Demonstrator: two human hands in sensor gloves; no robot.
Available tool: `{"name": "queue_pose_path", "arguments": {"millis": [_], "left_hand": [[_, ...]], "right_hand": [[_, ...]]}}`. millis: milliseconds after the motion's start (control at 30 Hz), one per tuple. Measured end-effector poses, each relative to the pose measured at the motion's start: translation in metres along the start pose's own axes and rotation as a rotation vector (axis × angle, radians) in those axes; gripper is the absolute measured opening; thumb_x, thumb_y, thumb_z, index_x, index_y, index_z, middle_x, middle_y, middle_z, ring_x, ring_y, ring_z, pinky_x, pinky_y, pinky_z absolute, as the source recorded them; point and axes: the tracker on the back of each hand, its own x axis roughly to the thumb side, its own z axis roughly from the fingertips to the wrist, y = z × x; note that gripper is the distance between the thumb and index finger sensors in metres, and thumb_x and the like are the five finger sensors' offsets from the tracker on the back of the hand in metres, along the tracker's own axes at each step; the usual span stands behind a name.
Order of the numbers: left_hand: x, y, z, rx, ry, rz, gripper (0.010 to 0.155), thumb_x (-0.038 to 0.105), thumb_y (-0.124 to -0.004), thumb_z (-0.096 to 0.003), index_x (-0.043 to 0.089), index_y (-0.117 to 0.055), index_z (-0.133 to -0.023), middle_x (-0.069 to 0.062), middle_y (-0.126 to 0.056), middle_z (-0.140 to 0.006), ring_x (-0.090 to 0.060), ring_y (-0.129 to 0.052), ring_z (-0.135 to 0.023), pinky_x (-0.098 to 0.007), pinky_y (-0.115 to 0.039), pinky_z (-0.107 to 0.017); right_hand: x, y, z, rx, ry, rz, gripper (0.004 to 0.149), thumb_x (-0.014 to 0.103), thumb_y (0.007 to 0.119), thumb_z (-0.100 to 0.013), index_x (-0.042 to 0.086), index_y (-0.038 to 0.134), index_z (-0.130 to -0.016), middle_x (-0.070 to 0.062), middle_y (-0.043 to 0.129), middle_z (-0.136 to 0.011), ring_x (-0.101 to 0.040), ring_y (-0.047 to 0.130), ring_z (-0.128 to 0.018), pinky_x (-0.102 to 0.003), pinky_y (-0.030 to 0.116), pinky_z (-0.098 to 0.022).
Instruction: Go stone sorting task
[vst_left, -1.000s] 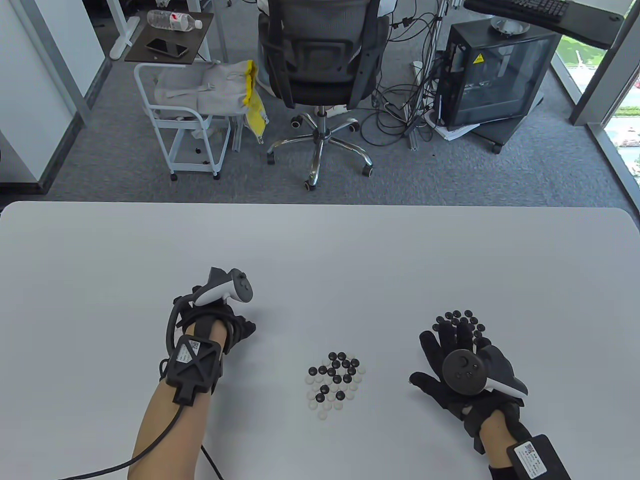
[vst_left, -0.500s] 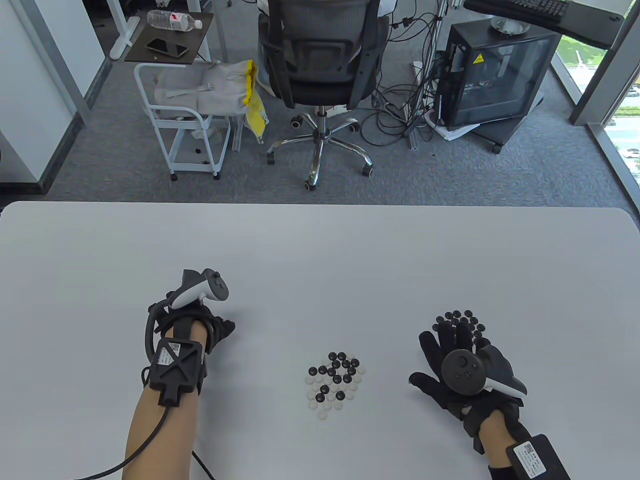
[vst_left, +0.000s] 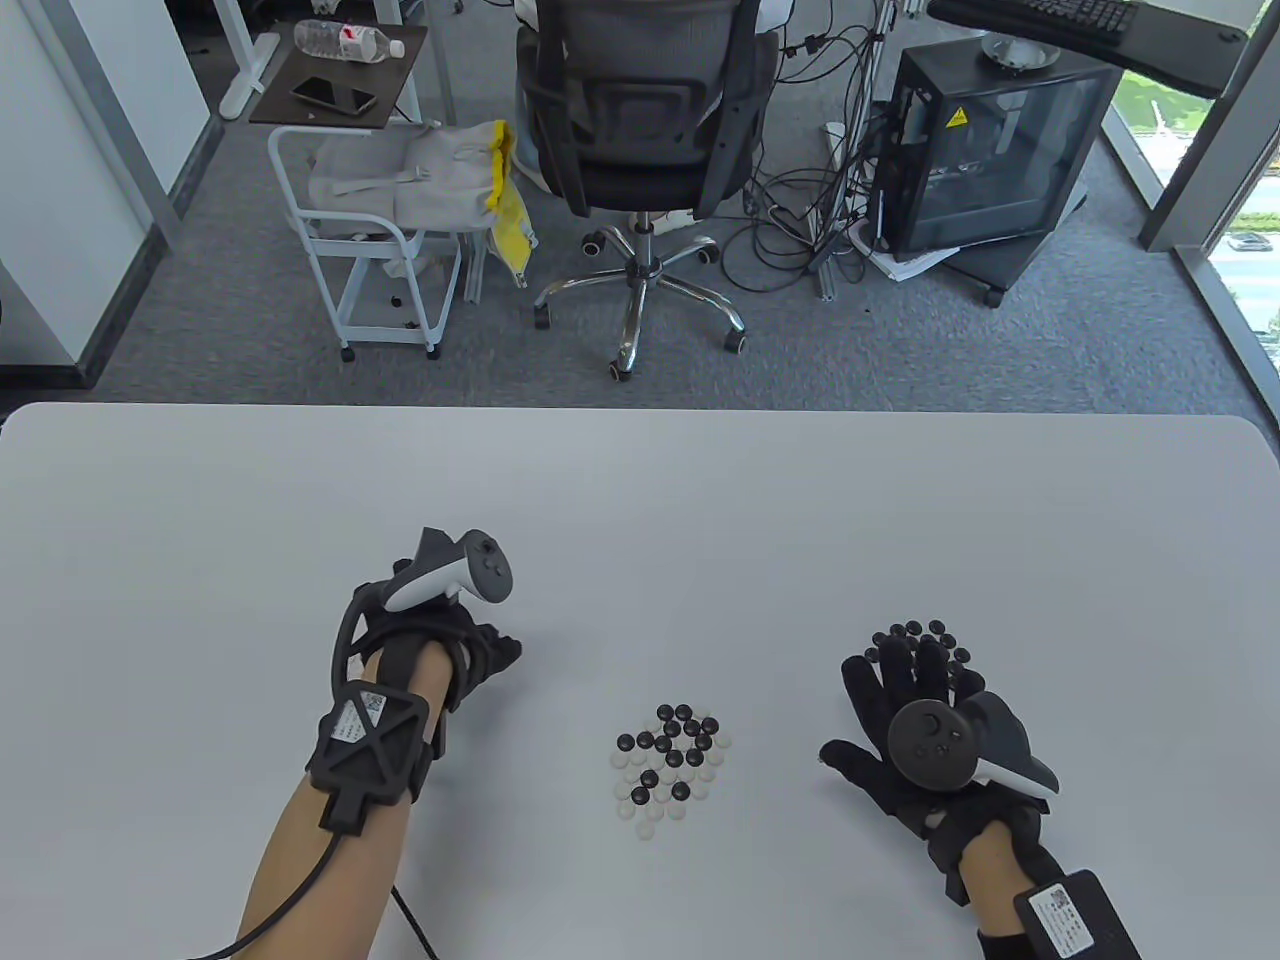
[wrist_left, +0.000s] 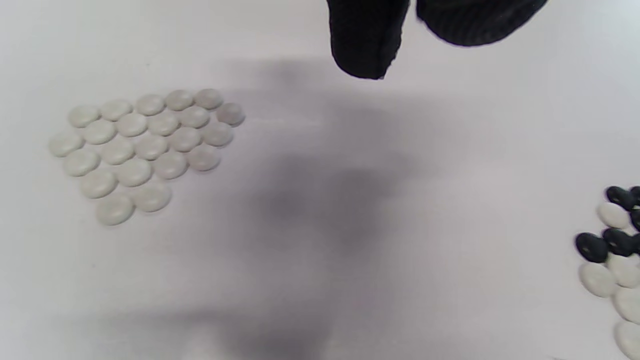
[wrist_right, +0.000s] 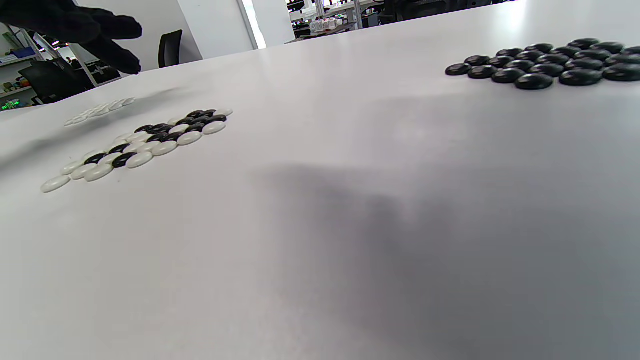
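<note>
So, working across from the left: the white pile (wrist_left: 145, 150) is a tidy patch of pale, flat, lens-shaped stones packed edge to edge on the counter (vst_left: 640, 500). In the table view you can't really see it, it's hidden under or washed out around the left hand (vst_left: 450, 650). That hand hovers above the counter with its fingers (wrist_left: 367, 45) loosely curled and nothing in them as far as the wrist view shows.

The bit that matters for the next grab: the mixed pile (vst_left: 668, 765) lies to the right of the left hand and a little nearer the person, roughly midway between both hands. Black and white stones are jumbled and touching, the blacks mostly on the far side, the whites toward the near-left edge. So the left hand looks like the natural one for the next white, and my guess is it's about to go for one.

Then the right hand (vst_left: 915, 720), flat with fingers spread, holding nothing. Its fingertips lie over the near edge of the black pile (wrist_right: 545, 62), a neat cluster of glossy dark stones. The mixed pile is to its left, about as far away.
</note>
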Motion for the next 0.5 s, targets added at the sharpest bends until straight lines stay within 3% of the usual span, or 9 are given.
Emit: {"name": "queue_pose_path", "arguments": {"millis": [300, 500], "left_hand": [[0.115, -0.025, 0.008, -0.037, -0.365, -0.174, 0.069, 0.055, -0.052, -0.0503, 0.032, -0.053, -0.115, -0.02, 0.012, -0.111, -0.054, 0.017, -0.091, -0.082, -0.003, -0.054], [0.155, -0.049, -0.013, -0.092, -0.416, -0.229, 0.069, 0.055, -0.05, -0.0503, 0.035, -0.042, -0.116, -0.02, 0.015, -0.11, -0.054, 0.019, -0.091, -0.082, -0.001, -0.053]], "right_hand": [[0.001, 0.003, -0.002, 0.014, -0.001, 0.008, 0.085, 0.052, 0.051, -0.065, -0.005, 0.016, -0.118, -0.047, -0.001, -0.109, -0.068, -0.009, -0.088, -0.087, 0.004, -0.053], [0.001, 0.003, -0.001, 0.007, -0.004, 0.005, 0.085, 0.052, 0.051, -0.065, -0.005, 0.016, -0.118, -0.047, 0.0, -0.11, -0.068, -0.008, -0.089, -0.087, 0.004, -0.053]]}}
